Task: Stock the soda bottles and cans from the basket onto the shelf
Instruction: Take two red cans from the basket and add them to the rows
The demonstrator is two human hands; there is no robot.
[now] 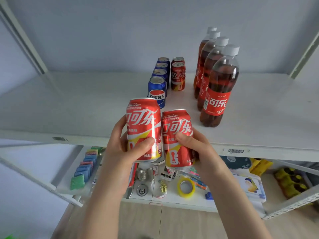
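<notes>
My left hand (120,152) grips a red cola can (143,121), held upright just in front of the white shelf (69,107). My right hand (195,145) holds a second red cola can (177,125) right beside it, slightly lower. On the shelf stand a row of several blue cola cans (157,90), two red cans (178,76) behind one another, and a row of several cola bottles (217,94) with white caps. The basket is out of view.
The lower shelf (172,199) carries small goods: a yellow tape roll (186,187), coloured packets (84,169) at the left, yellow items (290,183) at the right. White uprights (24,37) frame the shelf on both sides. A barcode label (235,150) is on the shelf edge.
</notes>
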